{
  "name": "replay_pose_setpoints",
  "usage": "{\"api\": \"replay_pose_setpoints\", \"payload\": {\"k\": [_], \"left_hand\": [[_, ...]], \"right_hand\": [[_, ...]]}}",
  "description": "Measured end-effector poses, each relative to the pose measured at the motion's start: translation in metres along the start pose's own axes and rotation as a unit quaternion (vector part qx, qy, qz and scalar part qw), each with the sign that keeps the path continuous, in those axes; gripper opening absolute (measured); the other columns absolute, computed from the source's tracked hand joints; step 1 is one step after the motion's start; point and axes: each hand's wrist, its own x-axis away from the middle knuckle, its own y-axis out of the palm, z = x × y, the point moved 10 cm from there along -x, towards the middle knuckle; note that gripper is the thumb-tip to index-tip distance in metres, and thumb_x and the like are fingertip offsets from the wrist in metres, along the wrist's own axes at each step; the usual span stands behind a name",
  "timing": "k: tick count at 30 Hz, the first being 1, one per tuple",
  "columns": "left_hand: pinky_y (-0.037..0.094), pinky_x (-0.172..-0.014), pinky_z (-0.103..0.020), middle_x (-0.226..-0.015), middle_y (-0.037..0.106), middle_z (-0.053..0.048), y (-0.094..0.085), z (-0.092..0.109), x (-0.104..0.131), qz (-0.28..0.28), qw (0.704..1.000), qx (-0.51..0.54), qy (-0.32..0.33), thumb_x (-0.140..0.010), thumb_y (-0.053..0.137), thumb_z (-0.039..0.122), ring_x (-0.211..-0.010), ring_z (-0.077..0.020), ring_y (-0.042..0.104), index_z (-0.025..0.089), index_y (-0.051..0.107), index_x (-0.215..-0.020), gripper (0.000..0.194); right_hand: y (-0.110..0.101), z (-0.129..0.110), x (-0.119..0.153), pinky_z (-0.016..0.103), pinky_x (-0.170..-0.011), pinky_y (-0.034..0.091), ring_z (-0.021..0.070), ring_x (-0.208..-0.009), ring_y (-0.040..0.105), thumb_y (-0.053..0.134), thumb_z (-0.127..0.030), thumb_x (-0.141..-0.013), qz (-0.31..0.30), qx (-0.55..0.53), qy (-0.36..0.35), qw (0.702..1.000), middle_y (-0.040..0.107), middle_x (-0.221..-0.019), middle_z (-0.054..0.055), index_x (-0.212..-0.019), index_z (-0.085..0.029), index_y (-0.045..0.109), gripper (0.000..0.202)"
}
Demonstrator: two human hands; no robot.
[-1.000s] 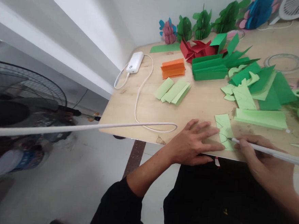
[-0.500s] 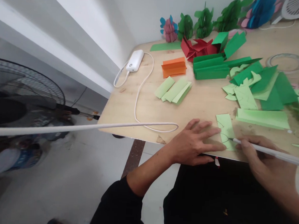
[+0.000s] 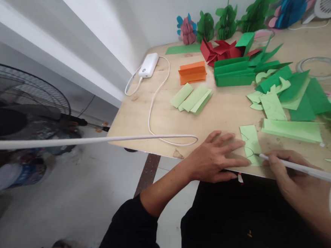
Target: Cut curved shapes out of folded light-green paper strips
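- at the near edge of the wooden table (image 3: 134,123), a light green strip (image 3: 251,137) lies flat between the two hands, marked with thin curved lines.
- the left hand (image 3: 210,157) is spread, fingers apart, its fingertips covering part of the strip's left edge.
- the right hand (image 3: 297,178) is closed around a white pen (image 3: 306,169), its tip at a curved line on the strip.
- just beyond, a light green folded piece (image 3: 292,130) and loose dark green sheets (image 3: 303,99) crowd the space past the right hand.
- further off, a dark green folded stack (image 3: 234,73) stands against red folded papers (image 3: 221,51); an orange folded piece (image 3: 192,72) and pale green folded pieces (image 3: 195,98) lie to their left.
- a white cable (image 3: 68,141) cuts across the view from the left, over the table edge, looping near the left hand; a white power bank (image 3: 149,65) sits by the wall.
- along the back, a pink paper figure (image 3: 187,30), green ones and a blue one stand in a row.
- left of the table, a black fan (image 3: 26,91) stands near a bucket (image 3: 17,178).
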Motion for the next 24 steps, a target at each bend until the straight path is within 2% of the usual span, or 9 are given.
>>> {"api": "replay_pose_setpoints", "payload": {"k": [7, 14, 24], "left_hand": [[0.03, -0.123, -0.055, -0.161, 0.053, -0.004, 0.0005, 0.0, 0.0001, -0.004, 1.0, -0.005, -0.002, -0.104, 0.051, 0.056, -0.151, -0.0336, 0.041, 0.04, 0.065, -0.143, 0.045], [0.029, -0.123, -0.055, -0.161, 0.052, -0.005, 0.0008, 0.0001, 0.0, -0.003, 1.0, -0.003, -0.001, -0.103, 0.053, 0.055, -0.151, -0.034, 0.041, 0.039, 0.064, -0.144, 0.045], [0.029, -0.124, -0.056, -0.162, 0.052, -0.004, 0.002, -0.001, 0.0003, -0.009, 1.0, -0.004, -0.004, -0.104, 0.052, 0.055, -0.151, -0.0339, 0.04, 0.04, 0.064, -0.144, 0.045]], "right_hand": [[-0.0034, -0.0093, -0.0026, 0.033, -0.059, 0.038, 0.0188, -0.063, 0.061, 0.049, -0.063, -0.095, 0.001, -0.017, -0.033, 0.999, 0.071, -0.07, 0.003, -0.076, -0.027, 0.069, 0.045], [-0.0048, -0.0019, -0.0049, 0.033, -0.055, 0.035, 0.0192, -0.057, 0.059, 0.05, -0.064, -0.092, 0.002, -0.014, 0.014, 1.0, 0.068, -0.062, 0.002, -0.074, -0.027, 0.069, 0.046], [-0.0015, -0.0023, -0.0023, 0.034, -0.057, 0.037, 0.0206, -0.06, 0.061, 0.049, -0.065, -0.091, -0.002, -0.017, 0.007, 1.0, 0.069, -0.065, 0.002, -0.074, -0.028, 0.068, 0.045]]}}
